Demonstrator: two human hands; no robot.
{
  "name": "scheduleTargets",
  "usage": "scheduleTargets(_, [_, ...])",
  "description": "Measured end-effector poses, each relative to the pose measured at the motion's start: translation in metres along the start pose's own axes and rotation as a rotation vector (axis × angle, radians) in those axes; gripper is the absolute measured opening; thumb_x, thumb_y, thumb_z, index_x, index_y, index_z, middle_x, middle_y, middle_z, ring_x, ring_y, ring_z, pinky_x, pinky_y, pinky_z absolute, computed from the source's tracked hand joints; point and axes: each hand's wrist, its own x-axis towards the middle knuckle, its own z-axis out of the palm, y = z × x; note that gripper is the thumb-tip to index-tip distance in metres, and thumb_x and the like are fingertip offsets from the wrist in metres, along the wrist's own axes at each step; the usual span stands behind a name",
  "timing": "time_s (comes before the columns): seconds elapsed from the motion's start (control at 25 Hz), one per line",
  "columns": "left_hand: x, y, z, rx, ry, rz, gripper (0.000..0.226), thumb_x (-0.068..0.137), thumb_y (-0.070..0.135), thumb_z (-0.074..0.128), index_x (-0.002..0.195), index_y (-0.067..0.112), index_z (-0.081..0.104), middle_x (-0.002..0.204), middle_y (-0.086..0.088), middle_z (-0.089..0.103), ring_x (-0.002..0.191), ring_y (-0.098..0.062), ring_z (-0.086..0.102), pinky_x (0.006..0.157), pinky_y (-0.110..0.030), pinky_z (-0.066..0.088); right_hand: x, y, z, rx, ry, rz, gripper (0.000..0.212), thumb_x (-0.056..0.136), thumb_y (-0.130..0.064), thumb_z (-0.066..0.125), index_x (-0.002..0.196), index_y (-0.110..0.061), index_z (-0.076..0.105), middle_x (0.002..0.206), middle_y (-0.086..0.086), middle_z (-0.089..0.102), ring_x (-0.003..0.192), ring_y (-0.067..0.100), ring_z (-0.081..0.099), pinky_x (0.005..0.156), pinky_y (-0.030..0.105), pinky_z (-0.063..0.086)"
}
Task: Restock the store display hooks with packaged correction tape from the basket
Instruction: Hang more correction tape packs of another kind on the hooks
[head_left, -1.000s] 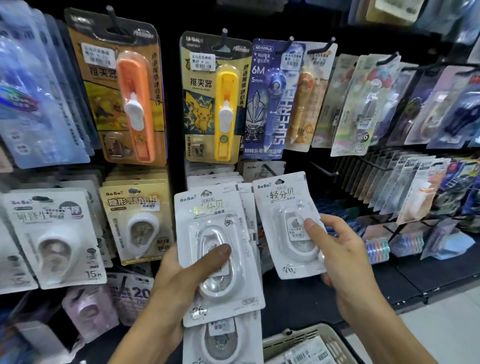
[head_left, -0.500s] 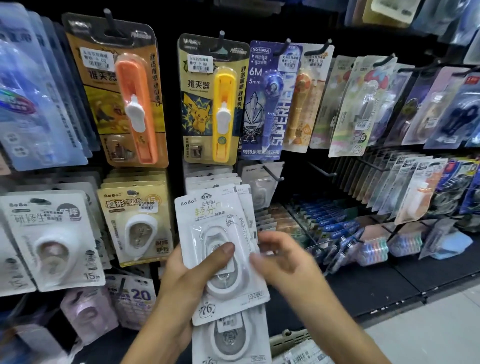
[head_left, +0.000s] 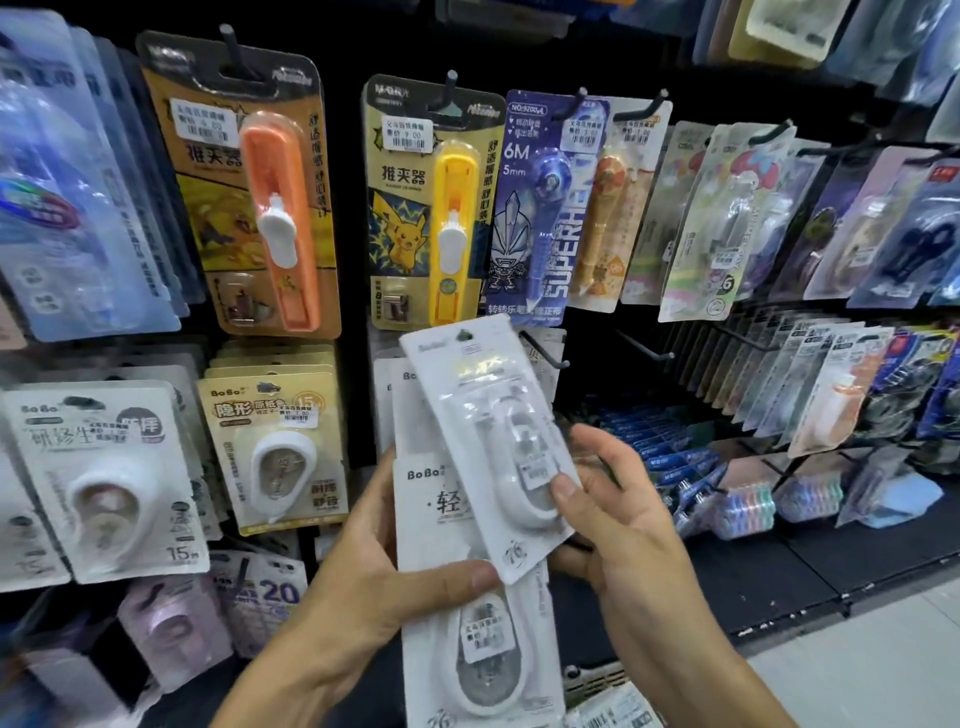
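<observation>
My left hand grips a stack of white correction tape packs, thumb across the front. My right hand pinches one white correction tape pack by its lower right, tilted left, top edge lifted toward a bare black hook just right of it. Another white pack hangs below the stack. The basket shows only as a grey rim at the bottom edge, with packs inside.
Hooks carry an orange clip pusher pack, a yellow clip pusher pack, a purple correction pen pack and beige tape packs. A second bare hook juts out further right. Rows of packets fill the right shelf; pale floor lies at lower right.
My right hand, which had come onto the stack half a second ago, has drawn one pack off it and raised it, tilted, toward the bare hook. My left hand stayed holding the stack.
</observation>
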Motion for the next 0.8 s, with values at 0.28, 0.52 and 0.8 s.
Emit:
scheduleTargets(0.28, [0.006,0.004,-0.006,-0.038,0.272,0.122,0.099,0.027,0.036,0.104,0.118,0.025,0.067,0.115,-0.007,0.077,0.101,-0.029,0.075,0.071,-0.035,0.063,0.009,-0.005,-0.039,-0.126,0.379,0.06,0.017,0.093,-0.014,0.066,0.088,-0.029,0.072,0.096,0.001,0.073,0.059,0.022,0.059,0.04,0.028,0.042])
scheduleTargets(0.52, [0.008,0.002,0.003,-0.065,0.321,0.163,0.061,0.044,0.023,0.099,0.1,0.034,0.076,0.111,-0.005,0.078,0.097,-0.024,0.077,0.068,-0.028,0.061,0.006,0.001,-0.039,-0.154,0.468,-0.043,0.018,0.086,-0.015,0.074,0.089,-0.032,0.075,0.076,-0.012,0.07,0.043,0.014,0.034,0.039,0.026,0.032])
scheduleTargets(0.8, [0.011,0.004,0.004,-0.072,0.343,0.197,0.068,0.041,0.033,0.102,0.103,0.034,0.075,0.115,-0.004,0.077,0.101,-0.023,0.076,0.071,-0.029,0.062,0.008,0.01,-0.025,-0.096,0.233,0.079,0.05,0.086,-0.015,0.077,0.126,-0.042,0.063,0.096,-0.027,0.074,0.079,0.009,0.074,0.077,0.033,0.059])
